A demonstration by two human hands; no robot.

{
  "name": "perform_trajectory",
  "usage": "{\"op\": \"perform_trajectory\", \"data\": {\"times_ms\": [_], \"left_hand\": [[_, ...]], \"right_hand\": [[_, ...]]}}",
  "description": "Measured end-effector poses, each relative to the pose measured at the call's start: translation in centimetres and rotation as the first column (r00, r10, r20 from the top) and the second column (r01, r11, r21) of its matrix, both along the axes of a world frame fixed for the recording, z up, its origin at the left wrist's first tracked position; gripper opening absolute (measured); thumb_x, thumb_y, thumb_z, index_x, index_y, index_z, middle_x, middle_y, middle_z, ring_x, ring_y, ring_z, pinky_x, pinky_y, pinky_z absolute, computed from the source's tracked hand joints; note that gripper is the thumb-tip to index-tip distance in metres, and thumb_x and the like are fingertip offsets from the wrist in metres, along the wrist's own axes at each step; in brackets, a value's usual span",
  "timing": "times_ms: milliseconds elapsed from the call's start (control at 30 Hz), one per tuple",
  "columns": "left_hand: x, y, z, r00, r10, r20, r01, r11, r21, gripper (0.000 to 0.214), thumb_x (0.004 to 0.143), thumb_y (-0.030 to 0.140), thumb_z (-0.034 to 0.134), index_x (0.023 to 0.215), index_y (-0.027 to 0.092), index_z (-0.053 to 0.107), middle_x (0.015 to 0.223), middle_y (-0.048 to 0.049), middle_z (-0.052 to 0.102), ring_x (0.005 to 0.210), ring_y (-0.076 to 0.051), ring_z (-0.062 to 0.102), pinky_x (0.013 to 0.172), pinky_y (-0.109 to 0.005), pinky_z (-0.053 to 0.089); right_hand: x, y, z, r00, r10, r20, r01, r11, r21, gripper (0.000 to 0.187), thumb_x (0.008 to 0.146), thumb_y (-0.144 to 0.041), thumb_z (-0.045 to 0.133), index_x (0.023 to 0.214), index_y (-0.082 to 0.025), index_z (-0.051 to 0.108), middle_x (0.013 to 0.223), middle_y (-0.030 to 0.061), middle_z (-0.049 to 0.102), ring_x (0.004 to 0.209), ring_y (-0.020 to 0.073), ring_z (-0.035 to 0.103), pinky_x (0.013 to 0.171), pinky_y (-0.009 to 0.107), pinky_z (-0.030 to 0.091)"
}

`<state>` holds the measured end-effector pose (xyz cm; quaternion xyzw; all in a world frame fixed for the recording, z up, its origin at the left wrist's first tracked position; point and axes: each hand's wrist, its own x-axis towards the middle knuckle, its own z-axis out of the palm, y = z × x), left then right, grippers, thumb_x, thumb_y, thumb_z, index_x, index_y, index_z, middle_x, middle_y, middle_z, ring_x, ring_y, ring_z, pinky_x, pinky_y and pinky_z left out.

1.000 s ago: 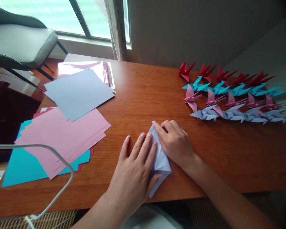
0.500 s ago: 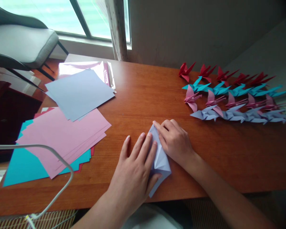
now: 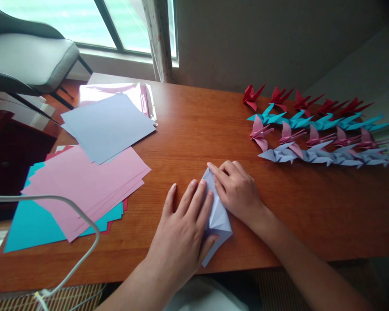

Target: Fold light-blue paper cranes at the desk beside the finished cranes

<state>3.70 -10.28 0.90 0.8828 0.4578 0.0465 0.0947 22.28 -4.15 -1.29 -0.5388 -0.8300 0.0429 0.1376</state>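
A pale lavender sheet of origami paper point(image 3: 218, 214), folded into a narrow kite-like shape, lies on the table close to its front edge. Across its left side rests my left hand point(image 3: 183, 231), palm down with fingers spread, pressing it flat; the thumb lies over the lower flap. My right hand point(image 3: 238, 190) is at the paper's upper right edge. Its index finger presses on the top point while the other fingers are curled in. The right thumb is mostly hidden. Part of the paper's left side is covered by my left fingers.
Pink sheets point(image 3: 87, 183) overlap turquoise sheets point(image 3: 35, 226) at left, below lavender sheets point(image 3: 110, 125) and a plastic packet point(image 3: 144, 101). Folded cranes stand in rows at right: red point(image 3: 253, 97), turquoise point(image 3: 269, 114), pink point(image 3: 259, 134), lavender point(image 3: 278, 153). A white cable point(image 3: 81, 211) crosses the left front.
Almost nothing differs. Both hands stay on the folded paper in the same places, and the whole view has shifted very slightly.
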Motion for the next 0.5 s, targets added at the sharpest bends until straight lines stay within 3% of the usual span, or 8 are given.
{"op": "perform_trajectory", "data": {"times_ms": [200,367,500], "left_hand": [[0.01,0.01,0.15,1.000,-0.007,-0.010,0.007,1.000,0.008,0.069,0.094,0.061,0.044,0.149,0.019,0.047,0.162,-0.0110,0.033,0.151,-0.033,0.025,0.122,-0.057,0.017],[0.03,0.05,0.14,1.000,-0.006,-0.007,0.007,1.000,0.011,0.069,0.094,0.061,0.045,0.149,0.019,0.047,0.163,-0.0108,0.032,0.151,-0.033,0.026,0.122,-0.057,0.018],[0.04,0.03,0.10,1.000,0.000,-0.001,0.000,1.000,0.007,0.069,0.095,0.061,0.044,0.149,0.020,0.046,0.163,-0.0108,0.031,0.151,-0.033,0.026,0.122,-0.057,0.017]], "right_hand": [[0.00,0.22,-0.12,1.000,-0.018,0.009,0.018,1.000,0.013,0.044,0.097,-0.020,0.047,0.139,-0.008,0.056,0.097,0.0121,0.064,0.092,0.0280,0.054,0.082,0.042,0.049],[0.54,0.00,0.00,0.996,0.063,-0.069,-0.062,0.998,0.016,0.041,0.098,-0.018,0.049,0.137,-0.018,0.060,0.092,0.0074,0.064,0.087,0.0241,0.054,0.081,0.039,0.049],[0.38,-0.21,0.03,0.998,0.054,-0.040,-0.053,0.998,0.030,0.039,0.096,-0.016,0.050,0.133,-0.017,0.064,0.090,0.0082,0.063,0.085,0.0241,0.053,0.077,0.038,0.048]]}}
